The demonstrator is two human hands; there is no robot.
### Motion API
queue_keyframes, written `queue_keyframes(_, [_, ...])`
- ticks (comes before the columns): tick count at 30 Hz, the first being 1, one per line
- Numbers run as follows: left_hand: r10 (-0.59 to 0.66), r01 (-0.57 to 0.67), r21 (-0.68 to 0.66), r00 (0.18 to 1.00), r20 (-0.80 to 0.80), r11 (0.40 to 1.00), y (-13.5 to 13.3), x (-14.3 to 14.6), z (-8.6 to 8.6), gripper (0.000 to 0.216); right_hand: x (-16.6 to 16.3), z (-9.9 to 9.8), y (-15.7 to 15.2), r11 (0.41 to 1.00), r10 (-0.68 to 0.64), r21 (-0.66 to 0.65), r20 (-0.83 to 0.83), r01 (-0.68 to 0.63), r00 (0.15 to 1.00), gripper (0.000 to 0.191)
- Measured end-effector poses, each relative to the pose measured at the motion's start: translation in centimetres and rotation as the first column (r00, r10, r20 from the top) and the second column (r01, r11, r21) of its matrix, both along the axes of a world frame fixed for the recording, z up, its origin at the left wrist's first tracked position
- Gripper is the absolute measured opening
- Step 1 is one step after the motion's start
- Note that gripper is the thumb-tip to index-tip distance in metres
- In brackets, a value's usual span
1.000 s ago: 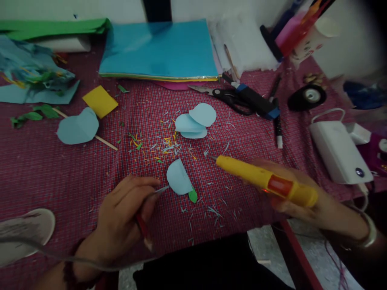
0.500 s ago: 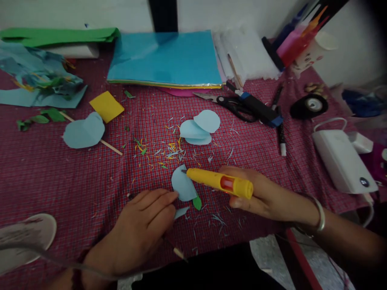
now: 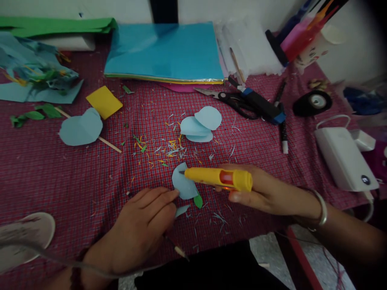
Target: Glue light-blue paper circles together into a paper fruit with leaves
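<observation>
My right hand (image 3: 260, 191) is wrapped around a yellow hot glue gun (image 3: 217, 179) with a red window and a small orange glow beneath. Its dark nozzle points left, over the upper part of a light-blue paper petal (image 3: 185, 186). With fingers together, my left hand (image 3: 145, 225) pinches that petal at its lower left edge; the thumb is hidden. A green paper leaf (image 3: 198, 200) pokes out at the petal's lower right. Just beside my left fingers lies another light-blue scrap (image 3: 182, 210). A thin stick (image 3: 180, 252) shows below that hand.
More cut petals (image 3: 201, 125) and paper shavings (image 3: 172, 151) lie mid-table. Scissors (image 3: 229, 100), a utility knife (image 3: 263, 105) and a tape roll (image 3: 313, 102) are behind to the right. A blue paper cutout on a stick (image 3: 81, 129) lies left. A white power bank (image 3: 344, 159) sits right.
The glue gun's nozzle has shifted slightly left over the petal. My left hand stays at the petal's edge, and the whole view has tilted a little.
</observation>
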State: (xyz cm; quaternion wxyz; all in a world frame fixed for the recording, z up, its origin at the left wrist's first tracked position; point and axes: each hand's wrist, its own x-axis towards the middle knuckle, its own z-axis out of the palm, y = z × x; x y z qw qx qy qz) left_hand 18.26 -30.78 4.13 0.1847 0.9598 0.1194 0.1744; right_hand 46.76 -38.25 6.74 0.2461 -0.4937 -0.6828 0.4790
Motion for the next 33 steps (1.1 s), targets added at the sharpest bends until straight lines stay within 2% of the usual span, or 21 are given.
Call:
queue_keyframes(2, [-0.005, 0.005, -0.007, 1.000, 0.021, 1.000, 0.0, 0.1, -0.1, 0.019, 0.0, 0.1, -0.1, 0.995, 0.081, -0.051, -0.006, -0.081, 0.997, 0.030])
queue_keyframes(4, [-0.011, 0.011, -0.028, 0.999, 0.031, 1.000, 0.1, 0.1, -0.1, 0.019, 0.2, 0.4, -0.7, 0.991, 0.106, -0.081, 0.011, -0.105, 0.994, 0.030])
queue_keyframes(10, [-0.040, 0.039, -0.039, 0.999, -0.008, 0.998, 0.3, 0.1, 0.0, 0.018, 1.5, 1.3, -3.7, 0.991, -0.008, -0.130, 0.076, 0.018, 0.997, 0.032])
queue_keyframes(13, [-0.038, 0.038, -0.036, 0.999, 0.002, 0.999, 0.4, 0.1, 0.0, 0.018, 1.7, 1.1, -4.4, 0.994, -0.045, -0.096, 0.046, 0.049, 0.998, 0.034])
queue_keyframes(16, [-0.033, 0.034, -0.032, 0.999, 0.020, 0.999, 0.4, 0.3, -0.2, 0.016, 1.4, 0.5, -4.1, 0.997, -0.075, -0.015, 0.016, 0.075, 0.997, 0.035])
queue_keyframes(19, [-0.033, 0.033, -0.019, 0.999, 0.023, 0.999, 0.4, 0.4, -0.3, 0.015, 0.9, 0.0, -3.4, 0.998, -0.046, 0.042, 0.016, 0.045, 0.999, 0.031])
queue_keyframes(22, [-0.037, 0.037, -0.016, 0.999, 0.011, 0.999, 0.4, 0.4, -0.3, 0.015, 0.8, 0.3, -3.0, 1.000, -0.013, 0.023, 0.054, 0.012, 0.998, 0.027])
queue_keyframes(28, [-0.043, 0.043, -0.023, 0.999, 0.008, 0.999, 0.4, 0.2, 0.0, 0.013, 1.1, 1.6, -3.2, 0.996, -0.070, 0.053, 0.074, 0.066, 0.995, 0.026])
queue_keyframes(33, [-0.042, 0.043, -0.033, 0.999, 0.009, 0.999, 0.4, 0.3, -0.4, 0.013, 0.3, 0.8, -2.5, 0.998, 0.057, -0.030, 0.080, -0.054, 0.995, 0.029])
